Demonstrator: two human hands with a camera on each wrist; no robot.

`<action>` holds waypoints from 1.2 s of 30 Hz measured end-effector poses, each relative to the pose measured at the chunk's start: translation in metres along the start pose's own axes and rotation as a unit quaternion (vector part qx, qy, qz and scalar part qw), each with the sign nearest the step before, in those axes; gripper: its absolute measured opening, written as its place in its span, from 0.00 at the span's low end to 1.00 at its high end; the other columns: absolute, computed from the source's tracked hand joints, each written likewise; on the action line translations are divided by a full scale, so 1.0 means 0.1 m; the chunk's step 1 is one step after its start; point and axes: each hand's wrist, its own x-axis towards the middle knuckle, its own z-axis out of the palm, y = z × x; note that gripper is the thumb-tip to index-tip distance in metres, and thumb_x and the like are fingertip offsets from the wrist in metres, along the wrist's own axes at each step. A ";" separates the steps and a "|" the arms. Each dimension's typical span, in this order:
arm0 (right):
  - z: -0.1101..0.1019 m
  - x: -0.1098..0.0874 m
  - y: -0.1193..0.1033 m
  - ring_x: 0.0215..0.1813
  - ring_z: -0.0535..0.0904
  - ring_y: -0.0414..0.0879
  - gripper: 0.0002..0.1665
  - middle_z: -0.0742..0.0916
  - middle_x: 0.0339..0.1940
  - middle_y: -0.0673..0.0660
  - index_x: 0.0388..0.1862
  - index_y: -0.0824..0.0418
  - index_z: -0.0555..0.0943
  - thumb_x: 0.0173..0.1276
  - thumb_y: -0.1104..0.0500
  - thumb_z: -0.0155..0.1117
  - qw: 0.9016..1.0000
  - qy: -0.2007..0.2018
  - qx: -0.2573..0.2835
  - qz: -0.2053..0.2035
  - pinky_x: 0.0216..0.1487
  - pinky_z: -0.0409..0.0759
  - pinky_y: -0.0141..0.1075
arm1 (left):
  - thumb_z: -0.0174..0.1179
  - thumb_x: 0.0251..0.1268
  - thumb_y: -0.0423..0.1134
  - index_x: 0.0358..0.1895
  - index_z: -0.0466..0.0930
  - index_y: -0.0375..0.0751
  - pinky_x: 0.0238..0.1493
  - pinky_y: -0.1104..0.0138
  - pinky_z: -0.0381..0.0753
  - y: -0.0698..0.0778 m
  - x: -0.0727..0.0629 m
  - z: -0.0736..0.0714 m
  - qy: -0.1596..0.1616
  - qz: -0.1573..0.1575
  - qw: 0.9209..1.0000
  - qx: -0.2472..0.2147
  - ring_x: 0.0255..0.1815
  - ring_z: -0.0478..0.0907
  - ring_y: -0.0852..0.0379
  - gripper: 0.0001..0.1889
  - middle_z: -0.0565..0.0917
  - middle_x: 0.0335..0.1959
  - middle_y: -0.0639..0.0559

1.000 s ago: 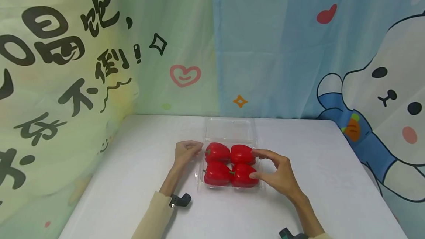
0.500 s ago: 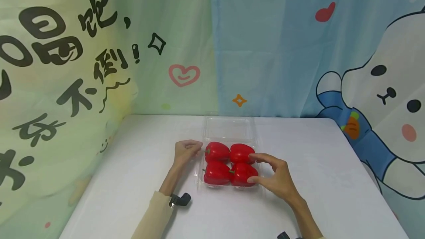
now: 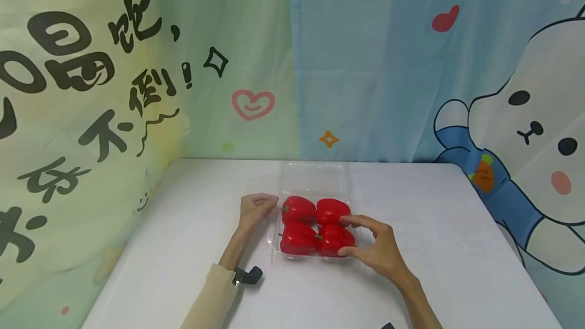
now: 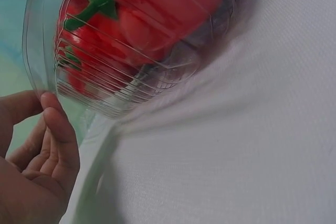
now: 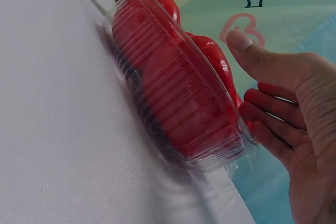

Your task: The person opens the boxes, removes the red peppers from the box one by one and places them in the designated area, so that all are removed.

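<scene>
Clear ribbed plastic box (image 4: 41,51) sits mid-table on the white tabletop (image 3: 205,192), four glossy, chunky red peppers (image 3: 298,237) inside (green stems (image 4: 100,1) poking out left), lid (image 3: 315,179) lying flat on the far side. Left hand (image 3: 257,210) pinches its left rim; right hand (image 3: 381,248) arches by the right-hand peppers, thumb and fingers spread, can't tell if touching. Both reach in from the near side.

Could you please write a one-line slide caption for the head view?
Four red peppers in an open clear container, left hand at its edge, right hand beside the peppers.
</scene>
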 end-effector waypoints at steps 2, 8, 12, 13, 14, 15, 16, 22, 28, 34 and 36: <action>0.00 0.00 0.00 0.58 0.88 0.51 0.43 0.93 0.59 0.49 0.67 0.55 0.86 0.50 0.58 0.93 1.000 0.000 -0.007 -0.006 0.64 0.86 0.57 | 0.71 0.73 0.42 0.46 0.92 0.33 0.36 0.71 0.84 -0.01 0.01 0.00 0.000 -0.001 1.000 0.000 0.29 0.86 0.61 0.13 0.93 0.32 0.43; 0.01 -0.01 0.03 0.56 0.88 0.50 0.42 0.94 0.59 0.49 0.66 0.52 0.87 0.50 0.57 0.93 0.999 -0.003 -0.022 -0.023 0.61 0.88 0.51 | 0.71 0.73 0.42 0.47 0.92 0.33 0.35 0.71 0.83 -0.02 0.00 0.01 0.002 -0.001 1.000 0.004 0.30 0.86 0.60 0.13 0.93 0.32 0.42; 0.01 -0.01 0.04 0.55 0.89 0.50 0.41 0.94 0.58 0.50 0.65 0.54 0.88 0.50 0.57 0.94 0.999 -0.007 -0.029 -0.035 0.58 0.90 0.49 | 0.71 0.73 0.41 0.47 0.91 0.33 0.34 0.71 0.83 -0.02 0.00 0.00 -0.001 -0.004 1.000 0.001 0.30 0.86 0.59 0.13 0.93 0.33 0.41; 0.01 -0.01 0.04 0.55 0.89 0.50 0.41 0.94 0.59 0.50 0.65 0.54 0.88 0.50 0.57 0.94 0.999 -0.009 -0.032 -0.037 0.57 0.90 0.50 | 0.71 0.73 0.41 0.47 0.91 0.33 0.34 0.71 0.83 -0.02 0.00 0.01 -0.002 -0.005 1.000 -0.001 0.30 0.86 0.59 0.13 0.93 0.33 0.41; 0.01 -0.01 0.05 0.55 0.89 0.50 0.41 0.94 0.59 0.50 0.65 0.54 0.88 0.49 0.57 0.94 0.999 -0.012 -0.034 -0.036 0.57 0.91 0.50 | 0.71 0.73 0.41 0.47 0.91 0.33 0.34 0.71 0.83 -0.02 0.00 0.01 -0.003 -0.006 1.000 -0.005 0.30 0.87 0.59 0.12 0.93 0.33 0.40; 0.01 -0.01 0.05 0.55 0.89 0.50 0.41 0.93 0.59 0.50 0.65 0.55 0.88 0.49 0.57 0.94 0.998 -0.014 -0.037 -0.038 0.56 0.91 0.51 | 0.71 0.73 0.40 0.47 0.91 0.32 0.34 0.72 0.83 -0.02 0.00 0.01 -0.005 -0.006 1.000 -0.008 0.30 0.87 0.59 0.12 0.93 0.33 0.40; 0.01 -0.01 0.05 0.55 0.89 0.49 0.41 0.93 0.59 0.50 0.65 0.55 0.88 0.49 0.57 0.94 0.998 -0.017 -0.042 -0.038 0.57 0.91 0.52 | 0.71 0.72 0.40 0.47 0.91 0.32 0.34 0.72 0.84 -0.02 0.01 0.01 -0.006 -0.005 1.000 -0.012 0.30 0.87 0.59 0.12 0.93 0.33 0.40; -0.01 0.02 -0.02 0.60 0.90 0.49 0.41 0.93 0.60 0.50 0.64 0.54 0.88 0.48 0.56 0.94 0.997 -0.033 -0.067 -0.031 0.59 0.90 0.59 | 0.70 0.72 0.38 0.46 0.91 0.31 0.34 0.73 0.85 0.00 0.02 0.02 -0.008 -0.003 1.000 -0.023 0.30 0.87 0.59 0.11 0.93 0.33 0.39; -0.03 0.05 -0.07 0.62 0.89 0.52 0.42 0.92 0.61 0.51 0.65 0.55 0.87 0.49 0.55 0.93 0.995 -0.058 -0.083 -0.023 0.62 0.89 0.58 | 0.70 0.72 0.39 0.46 0.91 0.32 0.34 0.73 0.85 0.02 0.02 0.02 -0.006 -0.003 1.000 -0.016 0.29 0.87 0.60 0.11 0.93 0.33 0.40; -0.02 0.07 -0.11 0.63 0.88 0.52 0.42 0.91 0.61 0.51 0.66 0.56 0.86 0.50 0.54 0.93 0.992 -0.083 -0.094 -0.011 0.64 0.88 0.56 | 0.71 0.72 0.39 0.47 0.91 0.32 0.35 0.72 0.85 0.01 0.01 0.01 -0.007 -0.006 1.000 -0.012 0.30 0.86 0.59 0.12 0.93 0.35 0.39; -0.02 0.08 -0.13 0.65 0.87 0.52 0.42 0.90 0.62 0.51 0.66 0.55 0.86 0.51 0.54 0.92 0.992 -0.092 -0.091 0.001 0.64 0.88 0.56 | 0.71 0.72 0.40 0.48 0.90 0.31 0.34 0.72 0.85 0.00 0.01 0.00 -0.005 -0.005 1.000 -0.010 0.30 0.86 0.59 0.13 0.93 0.35 0.39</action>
